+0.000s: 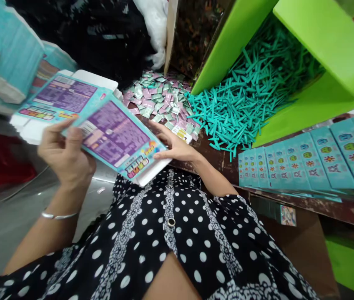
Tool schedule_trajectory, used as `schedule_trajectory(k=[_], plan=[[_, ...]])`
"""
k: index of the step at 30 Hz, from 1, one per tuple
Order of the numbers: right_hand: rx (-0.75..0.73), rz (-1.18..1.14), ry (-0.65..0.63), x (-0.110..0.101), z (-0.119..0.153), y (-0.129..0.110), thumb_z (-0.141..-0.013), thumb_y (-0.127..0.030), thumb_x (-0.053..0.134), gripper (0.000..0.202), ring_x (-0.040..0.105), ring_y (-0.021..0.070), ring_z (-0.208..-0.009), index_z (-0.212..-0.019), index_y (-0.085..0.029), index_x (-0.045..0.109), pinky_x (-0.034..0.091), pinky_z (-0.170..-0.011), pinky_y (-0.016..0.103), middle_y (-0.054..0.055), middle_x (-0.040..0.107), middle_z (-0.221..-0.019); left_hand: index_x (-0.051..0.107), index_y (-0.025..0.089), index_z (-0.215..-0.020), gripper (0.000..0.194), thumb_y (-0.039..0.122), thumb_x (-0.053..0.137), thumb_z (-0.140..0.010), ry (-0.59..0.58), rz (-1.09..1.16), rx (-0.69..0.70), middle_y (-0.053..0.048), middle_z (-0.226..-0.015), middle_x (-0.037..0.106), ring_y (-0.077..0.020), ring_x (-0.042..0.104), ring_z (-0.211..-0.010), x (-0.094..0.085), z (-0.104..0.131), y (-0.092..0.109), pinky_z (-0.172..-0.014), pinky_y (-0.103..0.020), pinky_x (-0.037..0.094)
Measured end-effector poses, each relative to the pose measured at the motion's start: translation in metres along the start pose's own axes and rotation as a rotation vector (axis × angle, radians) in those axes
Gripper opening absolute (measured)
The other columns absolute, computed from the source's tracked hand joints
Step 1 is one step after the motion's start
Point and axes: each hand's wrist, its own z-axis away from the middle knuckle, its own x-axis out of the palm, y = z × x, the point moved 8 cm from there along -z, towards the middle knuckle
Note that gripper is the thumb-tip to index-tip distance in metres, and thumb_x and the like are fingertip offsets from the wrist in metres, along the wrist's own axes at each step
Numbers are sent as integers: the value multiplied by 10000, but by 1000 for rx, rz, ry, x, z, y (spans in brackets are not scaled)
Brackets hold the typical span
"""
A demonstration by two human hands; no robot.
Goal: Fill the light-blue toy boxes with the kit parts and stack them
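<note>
Tilted in front of my body is a flat teal and purple printed carton (117, 133) with a white flap at its lower end. My left hand (67, 150) pinches its left end between thumb and fingers. At the carton's right end, the thumb of my right hand (177, 146) rests near the lower corner while the fingers reach behind its edge. Part of that grip is hidden by the carton. Just beyond my left hand lies a stack of similar flat cartons (64, 93), printed face up.
Small pink and green sachets (164, 98) lie heaped on the dark table. Many teal plastic sticks (242, 100) spill from a lime green bin (330, 46). A row of teal boxes (302, 158) lines the right edge. Bundled cartons (11, 46) stand far left, beside black bags (95, 37).
</note>
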Motion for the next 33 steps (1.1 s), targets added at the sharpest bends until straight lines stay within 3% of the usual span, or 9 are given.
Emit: schedule_trajectory(k=[2,5,8,11,14,16,19,24,33], plan=[[-16,-77,73,-4,8,0,-697,-545,1011,1164,543,341,-1549,-1705,-253,508,438,-1342,503,136,536,-1733,790,173,-949,358,386,946,-708,104,56,21,-9,-883,699,-152,655,-826,-6,-7,-5,-900,-349,571],[-7,-299,209,-13,18,6,-712,-513,987,926,645,304,-1405,-1536,-277,636,539,-1237,481,89,656,-1585,657,192,-878,413,467,926,-730,31,30,-182,7,-836,584,-167,621,-814,-6,-8,-20,-965,-420,586],[24,-463,333,-18,25,18,-702,-531,985,778,718,225,-1106,-1368,-265,684,633,-996,384,47,744,-1320,669,205,-1001,606,493,1042,-620,-304,-214,-229,-72,-1068,696,-288,709,-1108,4,-11,-7,-1164,-562,550],[63,-436,324,-1,23,30,-696,-526,1010,683,698,171,-977,-1226,-230,697,612,-869,297,25,749,-1163,760,242,-1042,924,404,1167,-228,-647,-448,-25,-116,-1462,682,-452,445,-1620,22,-18,27,-1444,-602,206],[105,-389,142,29,14,36,-735,-639,979,693,694,161,-920,-1197,-216,682,594,-799,270,30,758,-1101,837,300,-1039,848,570,1125,-289,-1085,-587,-110,-87,-1314,793,-481,663,-1391,42,-3,26,-1342,-618,415],[102,-310,45,35,13,32,-810,-739,893,694,706,177,-919,-1200,-212,665,597,-792,288,48,768,-1091,853,323,-1023,671,714,1005,-499,-1278,-672,-318,-67,-1068,841,-423,787,-1035,41,12,10,-987,-550,654],[46,142,159,1,25,16,-930,-687,830,583,707,230,-1096,-1209,-206,655,598,-960,367,85,766,-1182,839,307,-939,596,810,836,-619,-1254,-825,-521,-43,-834,792,-341,740,-733,22,11,-10,-610,-417,604],[179,1084,392,-52,55,11,-836,-454,1013,644,566,351,-1350,-1278,-137,668,487,-1173,501,191,693,-1384,816,286,-855,652,881,770,-591,-1080,-958,-548,-71,-783,748,-318,689,-687,-4,-4,-24,-553,-396,548],[279,1181,362,-39,60,30,-961,-411,917,542,595,334,-1331,-1346,-132,659,520,-1138,472,183,707,-1355,845,253,-938,687,861,801,-621,-1169,-898,-591,-90,-893,831,-318,750,-741,5,14,-37,-615,-383,584]])
